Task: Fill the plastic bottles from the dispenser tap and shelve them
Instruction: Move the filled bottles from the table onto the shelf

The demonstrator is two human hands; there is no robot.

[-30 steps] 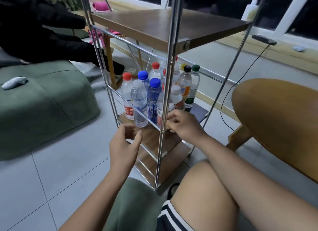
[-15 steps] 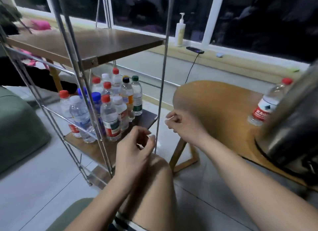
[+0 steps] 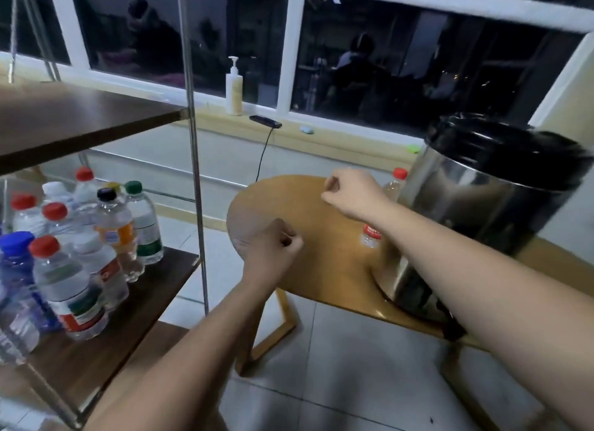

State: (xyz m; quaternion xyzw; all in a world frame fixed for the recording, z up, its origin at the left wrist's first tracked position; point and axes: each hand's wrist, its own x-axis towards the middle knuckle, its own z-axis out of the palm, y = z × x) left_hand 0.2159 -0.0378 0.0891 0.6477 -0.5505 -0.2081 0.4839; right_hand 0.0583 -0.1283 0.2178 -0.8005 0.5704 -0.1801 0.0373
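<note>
A clear plastic bottle (image 3: 392, 186) with a red cap stands on the round wooden table (image 3: 299, 205), close against the steel dispenser (image 3: 482, 212) with the black lid. My right forearm crosses in front of the bottle's middle. My right hand (image 3: 352, 193) hovers just left of its cap, fingers curled, holding nothing. My left hand (image 3: 273, 242) is a loose fist above the table's left edge, also holding nothing. The dispenser's black tap (image 3: 452, 329) hangs at the table's front edge. Several capped bottles (image 3: 74, 270) stand on the rack's middle shelf (image 3: 160, 283).
The metal rack's upright pole (image 3: 194, 173) stands between shelf and table, with an upper shelf board (image 3: 80, 122) above. A pump bottle (image 3: 234, 90), a phone with cable (image 3: 265, 121) and small items lie on the window sill. Tiled floor lies below.
The view has swung right from the rack to the table and dispenser. Both hands have moved away from the shelf bottles, the right one arriving beside the red-capped bottle.
</note>
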